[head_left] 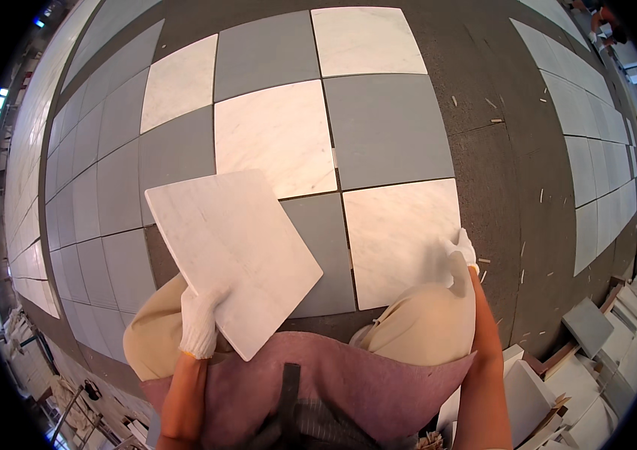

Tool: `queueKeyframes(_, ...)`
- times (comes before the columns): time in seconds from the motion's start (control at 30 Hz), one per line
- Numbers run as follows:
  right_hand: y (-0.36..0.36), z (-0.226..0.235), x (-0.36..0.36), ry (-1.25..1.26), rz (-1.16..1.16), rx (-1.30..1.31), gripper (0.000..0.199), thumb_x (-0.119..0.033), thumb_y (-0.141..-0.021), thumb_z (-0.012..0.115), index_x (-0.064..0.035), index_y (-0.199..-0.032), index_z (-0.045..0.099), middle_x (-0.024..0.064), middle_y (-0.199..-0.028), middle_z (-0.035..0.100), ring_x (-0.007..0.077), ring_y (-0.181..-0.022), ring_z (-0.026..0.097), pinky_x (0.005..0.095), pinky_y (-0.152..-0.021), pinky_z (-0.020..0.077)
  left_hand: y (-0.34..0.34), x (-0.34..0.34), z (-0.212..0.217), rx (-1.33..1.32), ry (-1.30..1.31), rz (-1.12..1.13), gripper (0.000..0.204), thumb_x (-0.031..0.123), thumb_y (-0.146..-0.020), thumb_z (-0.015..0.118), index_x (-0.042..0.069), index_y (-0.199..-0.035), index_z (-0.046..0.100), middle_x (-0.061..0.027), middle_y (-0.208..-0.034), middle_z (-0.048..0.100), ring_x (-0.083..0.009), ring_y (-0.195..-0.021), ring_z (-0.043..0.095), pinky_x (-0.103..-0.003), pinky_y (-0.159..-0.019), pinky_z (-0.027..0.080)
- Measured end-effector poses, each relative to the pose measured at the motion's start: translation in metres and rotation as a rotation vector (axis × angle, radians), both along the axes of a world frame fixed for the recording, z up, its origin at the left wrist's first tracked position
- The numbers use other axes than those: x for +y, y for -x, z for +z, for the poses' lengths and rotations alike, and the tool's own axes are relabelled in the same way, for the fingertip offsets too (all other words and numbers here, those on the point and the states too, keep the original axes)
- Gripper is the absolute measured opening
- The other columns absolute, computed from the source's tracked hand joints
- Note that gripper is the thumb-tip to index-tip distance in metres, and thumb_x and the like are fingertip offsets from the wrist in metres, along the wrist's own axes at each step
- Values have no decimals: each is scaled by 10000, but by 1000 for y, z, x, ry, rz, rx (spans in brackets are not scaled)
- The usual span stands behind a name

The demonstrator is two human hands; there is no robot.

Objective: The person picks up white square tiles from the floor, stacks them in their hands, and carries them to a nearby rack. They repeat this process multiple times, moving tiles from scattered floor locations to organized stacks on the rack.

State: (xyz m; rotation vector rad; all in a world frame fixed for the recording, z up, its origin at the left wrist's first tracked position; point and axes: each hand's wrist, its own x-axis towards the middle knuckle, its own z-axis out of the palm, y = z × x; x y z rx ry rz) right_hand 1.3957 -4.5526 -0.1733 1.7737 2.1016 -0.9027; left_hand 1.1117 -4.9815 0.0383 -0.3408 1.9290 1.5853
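2 gloved hands appear in the head view, seen from above a kneeling person whose tan-trousered knees (416, 322) frame the lower centre. Left hand (200, 322), in a white knit glove, is closed on the near edge of a loose white marble tile (232, 251), fingers curled over the rim; the tile is carried tilted and rotated out of line with the grid, its far corner overlapping a grey tile (326, 255) already set in the floor, probably so that 1 hand can bear its weight against the knee. Right hand (459, 251), also gloved, rests with fingers spread on the right edge of a laid white tile (401, 240), apparently as a brace. Loose tile lies left of centre, directly above the left hand and well apart from the right hand. Laid tiles form a grey-and-white chequer on dark adhesive bed (498, 187), where small spacers (492, 120) lie scattered. Spare tiles are stacked (596, 337) at lower right.
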Motion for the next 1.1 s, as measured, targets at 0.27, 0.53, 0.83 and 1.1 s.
queueKeyframes(0.27, 40, 6, -16, -125, -158, -230, 1017, -554, -722, 709, -50, -1499, 289, 202, -1500, 337, 376, -1355, 360, 452, -1092, 363, 2, 1, 1, -4, 94, 1, 400, 114, -812, 627, -73, -1161, 567, -104, -1039, 640, -191, -898, 621, -316, -805, 512)
queueKeyframes(0.53, 80, 32, -82, -283, 51, -32, 825, -390, -833, 687, -6, -1471, 332, 231, -1483, 376, 345, -1367, 388, 395, -1111, 347, 4, -12, -3, 12, 91, -39, 376, 120, -829, 628, -60, -1156, 582, -92, -1050, 640, -169, -923, 605, -309, -816, 500)
queueKeyframes(0.83, 155, 35, -178, 405, 172, 610, 739, -400, -888, 668, 16, -1430, 388, 213, -1427, 466, 313, -1320, 443, 367, -1083, 360, -8, -12, 9, -64, 59, -224, 341, 98, -833, 654, -52, -1135, 600, -69, -1014, 652, -143, -886, 608, -305, -806, 508)
queueKeyframes(1.1, 94, 42, -130, 412, -255, 642, 695, -435, -858, 696, 62, -1307, 511, 196, -1263, 595, 258, -1151, 563, 344, -974, 427, -28, 48, -50, -263, -120, -516, 407, 158, -862, 675, -42, -1207, 591, -61, -1100, 661, -129, -977, 592, -308, -871, 490)
